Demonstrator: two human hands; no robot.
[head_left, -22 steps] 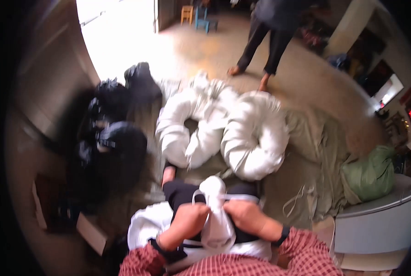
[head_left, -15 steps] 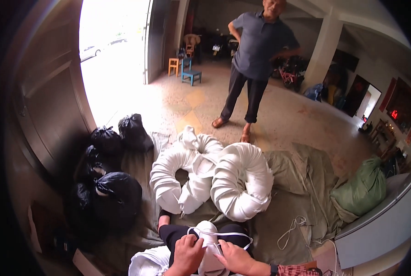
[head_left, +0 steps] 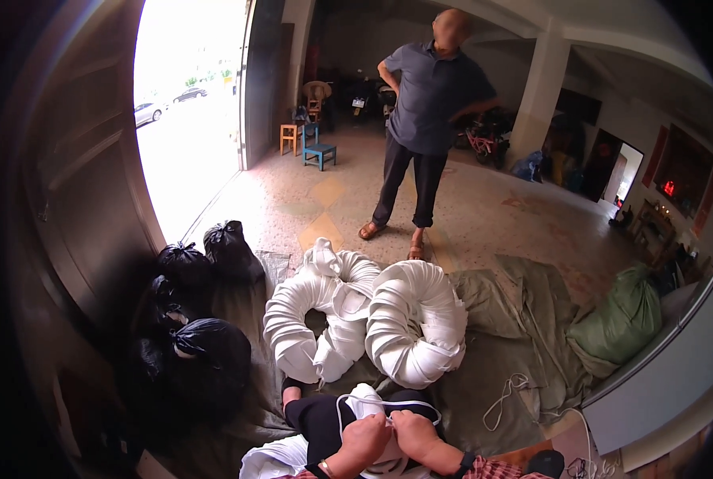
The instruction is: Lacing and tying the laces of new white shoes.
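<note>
My left hand (head_left: 366, 441) and my right hand (head_left: 416, 437) meet over my lap, fingers closed in a pinch on a white cord (head_left: 340, 411). The cord loops out to both sides above the hands. Under it, between my dark-trousered legs, lies a white cloth-like piece (head_left: 363, 393), mostly covered by my hands; I cannot make out its kind. Another white bundle (head_left: 273, 461) rests beside my left forearm. Just ahead lie ring-shaped bundles of stacked white pieces, one on the left (head_left: 293, 327) and one on the right (head_left: 415, 323), touching each other.
Several tied black bags (head_left: 209, 359) stand at the left by the brown door (head_left: 93, 184). A green sack (head_left: 620, 319) sits at the right on a grey-green tarp (head_left: 500, 319). Beyond the rings stands a person (head_left: 432, 104), hands on hips. A loose cord (head_left: 504, 399) lies on the tarp.
My hands have come together from slightly apart, drawing the cord between them. The whole view has shifted a little. The standing person's head has turned.
</note>
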